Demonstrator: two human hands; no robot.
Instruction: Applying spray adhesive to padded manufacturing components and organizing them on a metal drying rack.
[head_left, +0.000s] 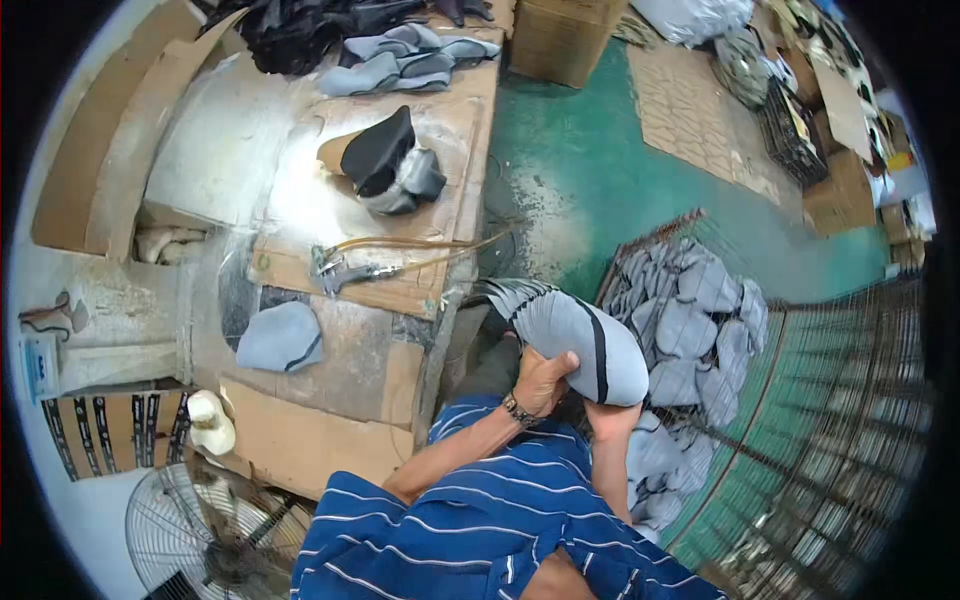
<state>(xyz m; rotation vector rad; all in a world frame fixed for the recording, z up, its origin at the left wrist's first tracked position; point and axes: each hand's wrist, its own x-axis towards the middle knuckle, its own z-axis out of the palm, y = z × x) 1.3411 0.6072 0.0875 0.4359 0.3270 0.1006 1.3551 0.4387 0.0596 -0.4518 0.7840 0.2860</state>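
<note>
Between my two hands is a thick fanned stack of grey fabric pieces [570, 335], rounded at the near end, with a black band across it. My left hand [545, 382], a bracelet or watch at its wrist, grips the stack's near left side with the thumb on top. My right hand [612, 418] is closed at the rounded near end, its fingers largely hidden under the pieces. The stack is held off the right edge of the workbench [365, 370]. On the bench to the left lies a single grey piece [280, 337] with a dark stripe.
A metal spray gun [345, 275] with hoses lies on cardboard, near a black and grey folded piece [392, 165]. More grey pieces [410, 62] lie farther back. To my right, a wire cage [760, 430] holds many grey pieces [690, 320]. A fan [215, 540] stands lower left.
</note>
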